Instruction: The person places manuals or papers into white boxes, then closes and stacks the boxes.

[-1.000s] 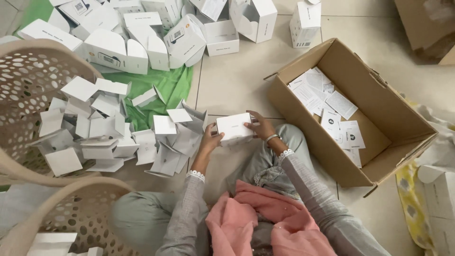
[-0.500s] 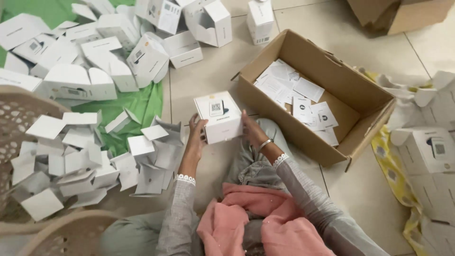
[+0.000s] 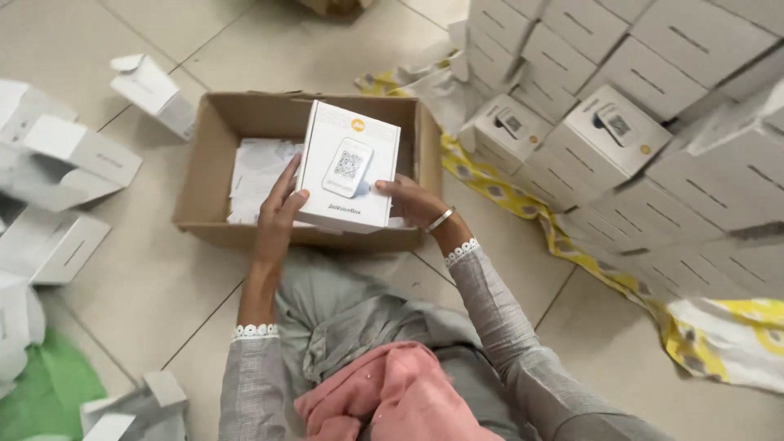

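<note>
I hold a white square carton with a printed picture on its top, between both hands, above the near wall of an open brown cardboard box. My left hand grips the carton's left side, fingers up along its edge. My right hand, with a bangle at the wrist, grips its right side. White paper sheets lie inside the brown box, partly hidden behind the carton.
A tall stack of closed white cartons stands at the right on a yellow patterned cloth. Open empty white cartons lie at the left on the tiled floor. A green sheet shows at bottom left.
The view has swung right, bringing the stack of closed cartons into sight. The carton in my hands has been turned so its printed top faces me, and sits over the brown box.
</note>
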